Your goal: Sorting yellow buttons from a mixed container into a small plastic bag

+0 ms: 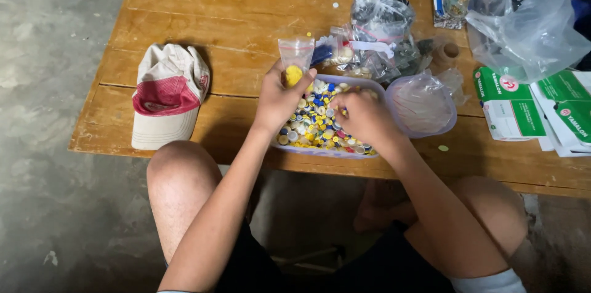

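Left hand (278, 97) near the front edge of the low wooden table (203, 16), fingers pinched shut on a small clear bag (296, 54) held upright, a few yellow pieces showing at its bottom. Right hand (364, 117) curled down into the shallow plastic tub (320, 152) of mixed yellow, blue and white buttons (311, 127), fingertips buried among them (pinching one or merely raking, cannot tell). Tub's lid (423, 105) just beside it on the right, touching its rim. White and red cap (167, 93) well apart toward the left front corner. Knotted clear bags of dark pieces (383, 28) behind the tub; green and white cartons (523, 108) by the right edge; one loose yellow-green piece (443, 148) near the front edge.

Judged from this: sorting yellow pieces into the bag. Best done with the bag's mouth kept wide and close over the tub, picked pieces carried a short way, strays then falling back into the tub and not onto the table.
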